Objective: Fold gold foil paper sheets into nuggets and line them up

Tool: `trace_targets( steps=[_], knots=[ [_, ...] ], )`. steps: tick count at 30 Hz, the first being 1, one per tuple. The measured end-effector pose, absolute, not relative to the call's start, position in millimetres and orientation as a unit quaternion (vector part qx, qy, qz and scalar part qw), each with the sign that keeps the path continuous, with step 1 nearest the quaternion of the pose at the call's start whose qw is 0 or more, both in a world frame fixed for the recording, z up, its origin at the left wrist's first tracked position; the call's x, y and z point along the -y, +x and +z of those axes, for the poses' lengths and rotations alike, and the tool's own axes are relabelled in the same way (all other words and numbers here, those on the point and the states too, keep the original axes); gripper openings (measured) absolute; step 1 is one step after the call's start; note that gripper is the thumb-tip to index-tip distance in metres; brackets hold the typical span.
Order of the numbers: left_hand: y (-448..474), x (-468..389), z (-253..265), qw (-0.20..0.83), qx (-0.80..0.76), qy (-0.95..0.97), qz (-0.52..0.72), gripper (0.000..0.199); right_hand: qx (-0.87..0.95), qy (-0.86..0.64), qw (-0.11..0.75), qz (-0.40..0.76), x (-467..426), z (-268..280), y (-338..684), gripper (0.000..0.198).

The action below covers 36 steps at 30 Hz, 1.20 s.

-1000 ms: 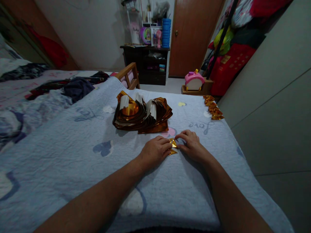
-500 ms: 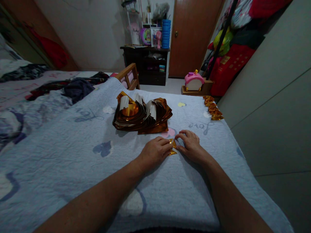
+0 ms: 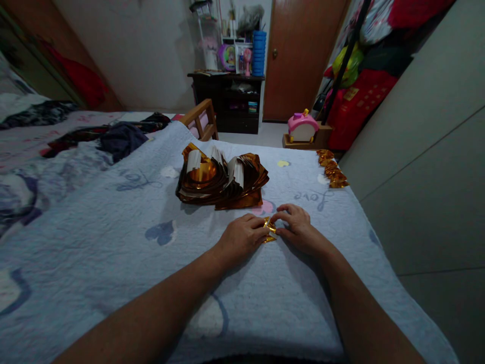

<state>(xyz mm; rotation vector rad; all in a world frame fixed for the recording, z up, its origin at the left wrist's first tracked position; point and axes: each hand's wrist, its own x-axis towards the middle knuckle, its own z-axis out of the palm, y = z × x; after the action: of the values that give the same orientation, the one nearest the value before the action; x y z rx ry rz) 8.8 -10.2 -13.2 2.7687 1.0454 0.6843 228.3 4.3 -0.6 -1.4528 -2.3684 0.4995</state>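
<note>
A small folded piece of gold foil paper [image 3: 270,237] lies on the bedspread between my hands, with a white strip showing on it. My left hand [image 3: 244,235] presses its left side down, the fingers held together over it. With thumb and forefinger, my right hand [image 3: 297,225] pinches at the right edge. The fingertips cover part of the paper. Beyond my hands rests a thick, curled stack of gold foil sheets [image 3: 204,194] with white patches. Several folded gold pieces [image 3: 333,169] sit in a row at the bed's far right corner.
A light blue bedspread [image 3: 125,263] with hearts and lettering covers the bed. Dark clothes [image 3: 123,139] lie at the left. Past the foot stand a wooden chair [image 3: 206,121], a dark cabinet [image 3: 238,116] and a pink toy [image 3: 303,126]. A pale cupboard [image 3: 428,177] runs along the right.
A raised flap on the gold foil paper now lies flatter, and its white strip looks narrower. My right fingers have shifted slightly; my left hand stays nearly in place.
</note>
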Motion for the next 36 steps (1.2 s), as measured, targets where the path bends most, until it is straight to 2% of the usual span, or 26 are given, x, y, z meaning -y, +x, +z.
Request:
trace_targets(
  steps=[4,15,22,36],
  knots=[
    [9.0,10.5,-11.7,0.053,-0.350,0.909,0.222,0.016,0.838,-0.489,0.158,0.185,-6.0,-0.9,234.7,0.032],
    [9.4,11.4,-11.7,0.042,-0.348,0.909,0.226,0.021,0.846,-0.472,0.185,0.168,-7.8,-5.4,232.5,0.021],
    [9.9,12.9,-7.1,0.050,-0.351,0.909,0.220,0.016,0.810,-0.515,0.220,0.173,-3.7,-3.5,218.9,0.020],
    [10.9,12.0,-8.1,0.042,-0.351,0.911,0.214,0.016,0.803,-0.550,0.192,0.130,-10.7,-11.3,218.6,0.015]
  ],
)
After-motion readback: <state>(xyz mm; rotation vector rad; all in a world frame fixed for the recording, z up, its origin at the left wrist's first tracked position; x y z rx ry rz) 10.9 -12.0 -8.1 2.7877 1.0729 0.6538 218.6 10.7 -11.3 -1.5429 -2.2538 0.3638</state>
